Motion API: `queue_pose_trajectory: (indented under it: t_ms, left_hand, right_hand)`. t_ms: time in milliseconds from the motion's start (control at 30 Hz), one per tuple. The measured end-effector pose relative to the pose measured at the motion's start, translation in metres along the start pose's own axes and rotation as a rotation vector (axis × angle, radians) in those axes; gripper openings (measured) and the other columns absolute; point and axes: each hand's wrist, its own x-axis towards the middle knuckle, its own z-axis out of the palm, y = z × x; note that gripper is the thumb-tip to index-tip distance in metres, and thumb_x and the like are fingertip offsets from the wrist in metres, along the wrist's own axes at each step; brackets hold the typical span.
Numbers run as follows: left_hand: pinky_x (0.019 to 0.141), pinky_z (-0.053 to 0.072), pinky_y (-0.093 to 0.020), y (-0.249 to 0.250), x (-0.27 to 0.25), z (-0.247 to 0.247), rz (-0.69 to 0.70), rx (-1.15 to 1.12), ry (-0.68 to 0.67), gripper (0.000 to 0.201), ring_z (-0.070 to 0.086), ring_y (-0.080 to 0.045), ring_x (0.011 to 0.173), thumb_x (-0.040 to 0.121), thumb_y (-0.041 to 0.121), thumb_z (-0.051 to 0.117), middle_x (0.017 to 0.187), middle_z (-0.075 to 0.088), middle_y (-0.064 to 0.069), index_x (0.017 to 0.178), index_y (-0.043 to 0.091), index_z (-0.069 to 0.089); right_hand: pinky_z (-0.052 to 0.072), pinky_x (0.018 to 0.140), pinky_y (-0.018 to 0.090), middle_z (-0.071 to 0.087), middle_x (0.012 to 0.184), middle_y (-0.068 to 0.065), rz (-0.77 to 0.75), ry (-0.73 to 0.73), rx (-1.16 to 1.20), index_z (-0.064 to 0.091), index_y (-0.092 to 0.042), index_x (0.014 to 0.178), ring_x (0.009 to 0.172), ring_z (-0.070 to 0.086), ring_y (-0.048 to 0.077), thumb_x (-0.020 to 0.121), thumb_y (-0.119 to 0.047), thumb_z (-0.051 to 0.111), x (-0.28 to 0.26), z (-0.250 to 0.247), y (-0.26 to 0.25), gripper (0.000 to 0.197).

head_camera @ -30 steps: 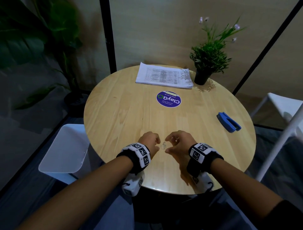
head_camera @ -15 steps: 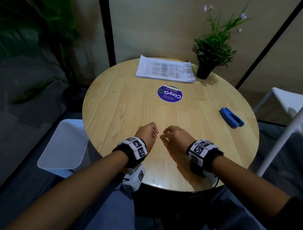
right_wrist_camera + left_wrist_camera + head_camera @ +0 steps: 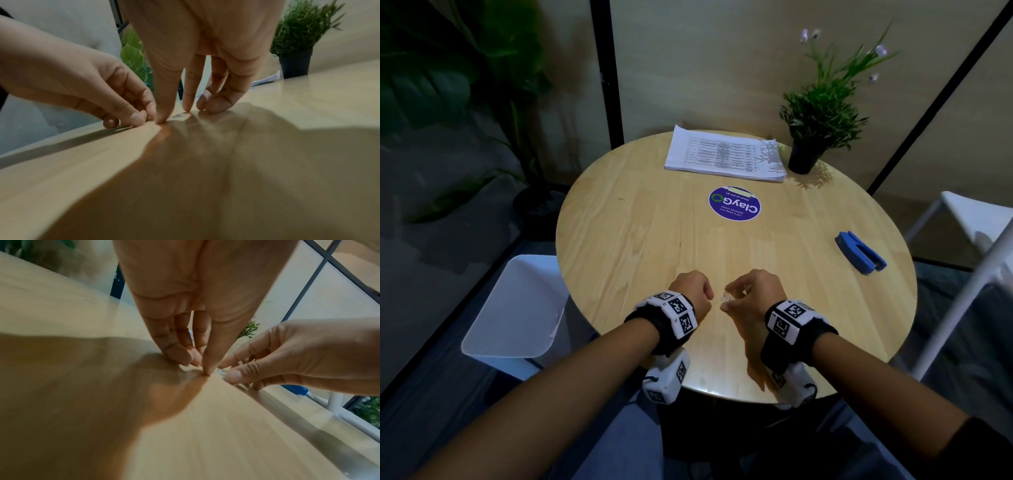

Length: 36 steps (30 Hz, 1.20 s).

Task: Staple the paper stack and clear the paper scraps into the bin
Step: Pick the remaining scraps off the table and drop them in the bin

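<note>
White bin (image 3: 517, 308) at left of desk (image 3: 637, 240). My left hand (image 3: 690, 291): fingers curled, tips on the wood, nothing gripped. Small clear scrap (image 3: 724, 297) between hands (material unclear). My right hand (image 3: 755, 291) pinches it. Paper stack (image 3: 722, 154) far edge; blue stapler (image 3: 859, 251) right.

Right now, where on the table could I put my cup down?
Bare wood lies left of the sticker, and between the sticker and the stapler. It is crowded at the back by the papers and pot, and at the near edge by both hands.
</note>
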Motion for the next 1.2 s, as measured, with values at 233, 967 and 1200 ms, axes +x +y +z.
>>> queue_pose_trajectory:
  t_ms: [233,967,1200]
  left_hand:
    - [0.081,0.048,-0.027,0.004,0.003,-0.001,-0.006,-0.017,-0.018,0.015,0.065,-0.024,0.099,0.086,0.007,0.061,0.106,0.070,-0.009,0.096,0.010,0.071]
    - [0.084,0.050,-0.030,0.007,0.003,-0.003,0.014,0.130,-0.015,0.017,0.064,-0.026,0.099,0.084,0.014,0.064,0.108,0.069,-0.008,0.101,0.012,0.069]
    - [0.082,0.049,-0.029,0.011,0.009,-0.005,0.031,0.142,-0.038,0.017,0.065,-0.026,0.098,0.081,0.011,0.070,0.105,0.070,-0.009,0.097,0.009,0.070]
  right_hand:
    - [0.046,0.071,0.022,0.074,0.089,0.001,0.026,-0.070,0.093,0.078,-0.015,0.085,0.085,0.064,0.014,0.072,-0.023,0.079,0.005,-0.002,-0.001,0.015]
    - [0.045,0.083,0.030,0.060,0.108,0.013,-0.197,-0.025,-0.378,0.060,-0.003,0.105,0.096,0.059,0.029,0.095,-0.015,0.040,-0.007,0.007,-0.013,0.026]
    - [0.047,0.081,0.030,0.069,0.098,0.011,-0.112,-0.077,-0.081,0.065,-0.006,0.091,0.088,0.062,0.024,0.089,-0.012,0.052,0.004,-0.007,0.000,0.015]
